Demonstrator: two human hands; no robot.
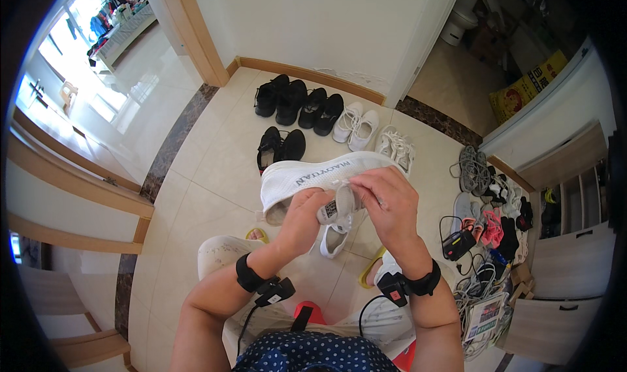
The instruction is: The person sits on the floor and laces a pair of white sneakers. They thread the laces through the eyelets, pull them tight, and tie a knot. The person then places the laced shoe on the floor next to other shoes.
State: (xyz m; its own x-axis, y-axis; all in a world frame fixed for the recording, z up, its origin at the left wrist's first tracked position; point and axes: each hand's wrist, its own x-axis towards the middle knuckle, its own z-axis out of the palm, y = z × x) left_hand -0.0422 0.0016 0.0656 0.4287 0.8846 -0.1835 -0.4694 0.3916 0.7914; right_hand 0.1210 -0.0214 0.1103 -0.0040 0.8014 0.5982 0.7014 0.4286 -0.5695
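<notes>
A white mesh sneaker (pixel 318 173) with lettering along its side is held up in front of me, its heel toward the left. My left hand (pixel 304 217) grips it by the opening, thumb against the grey tongue (pixel 347 203). The fingers of my right hand (pixel 389 203) pinch at the white lace (pixel 340 182) near the top of the tongue; the fingertips partly cover it. Below the hands, a second white shoe (pixel 334 240) sits on the floor between my feet, partly hidden by the held sneaker.
Black shoes (pixel 291 102), black sneakers (pixel 281 149) and white lace-up shoes (pixel 356 127) stand ahead on the tiles. At right are grey and pink shoes (pixel 490 225), a black power adapter (pixel 458 244), tangled cables (pixel 482 279) and an open shoe cabinet (pixel 563 269). Doorways flank the wall.
</notes>
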